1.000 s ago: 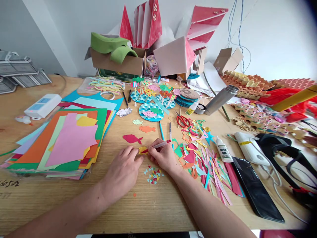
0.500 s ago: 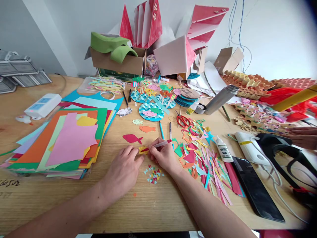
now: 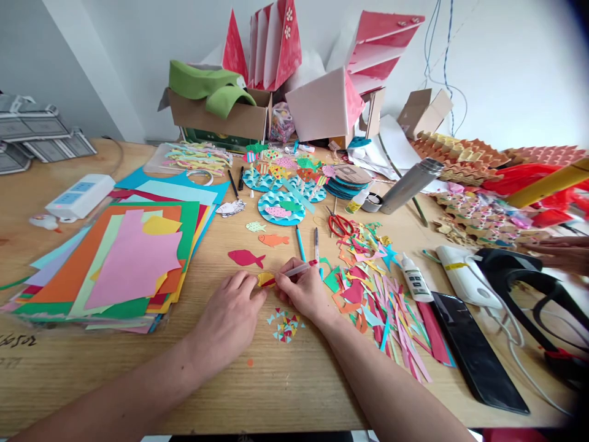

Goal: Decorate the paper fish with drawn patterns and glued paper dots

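Note:
My left hand (image 3: pixel 232 310) rests on the table with its fingers bent, thumb and forefinger holding down the left end of a small yellow paper fish (image 3: pixel 264 279). In my right hand (image 3: pixel 306 291) is a red pen (image 3: pixel 301 268) with a clear barrel, its tip on the fish. My fingers hide part of the fish. A dark red paper fish (image 3: pixel 246 258), an orange one (image 3: pixel 273 240) and a pale green one (image 3: pixel 255 226) lie just beyond. Close below my hands is a patch of tiny coloured paper triangles (image 3: pixel 286 325).
Coloured paper sheets (image 3: pixel 133 264) are stacked at left. Paper scraps (image 3: pixel 363 276), red scissors (image 3: pixel 340 224), a glue bottle (image 3: pixel 416 279) and a black phone (image 3: pixel 478 353) lie at right. Blue wavy discs (image 3: pixel 281 199) stand farther back. Another person's hand (image 3: pixel 565 252) shows at the right edge.
The red pen and my right hand have shifted very slightly on the yellow fish. My left hand stays in place. The other person's hand at right has moved a little.

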Demonstrator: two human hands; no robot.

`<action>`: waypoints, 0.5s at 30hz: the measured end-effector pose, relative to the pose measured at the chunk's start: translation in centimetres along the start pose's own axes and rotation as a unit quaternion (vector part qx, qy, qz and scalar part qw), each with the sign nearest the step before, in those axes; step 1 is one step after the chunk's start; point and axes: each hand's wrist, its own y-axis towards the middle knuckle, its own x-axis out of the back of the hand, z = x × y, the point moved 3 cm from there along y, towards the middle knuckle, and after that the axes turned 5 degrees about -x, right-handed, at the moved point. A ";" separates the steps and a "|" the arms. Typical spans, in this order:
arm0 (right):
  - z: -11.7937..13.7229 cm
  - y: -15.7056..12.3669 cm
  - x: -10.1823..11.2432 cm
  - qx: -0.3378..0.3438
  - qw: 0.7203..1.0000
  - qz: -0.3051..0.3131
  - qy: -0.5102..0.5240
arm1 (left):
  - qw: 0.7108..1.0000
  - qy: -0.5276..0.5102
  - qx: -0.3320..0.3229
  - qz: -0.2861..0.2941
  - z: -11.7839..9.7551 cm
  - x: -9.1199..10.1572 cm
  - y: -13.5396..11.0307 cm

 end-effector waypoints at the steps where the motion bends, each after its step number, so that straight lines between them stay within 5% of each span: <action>1: 0.0 0.0 0.0 -0.005 1.000 -0.006 0.012 | 1.000 0.001 0.000 -0.001 0.0 0.0 0.0; 7: -0.4 0.3 0.3 -0.027 0.994 -0.065 0.078 | 1.000 0.003 0.000 -0.001 0.1 -0.1 0.0; 15: -0.7 0.5 0.2 -0.028 0.996 -0.056 0.061 | 1.000 0.011 0.004 -0.008 0.1 -0.3 -0.1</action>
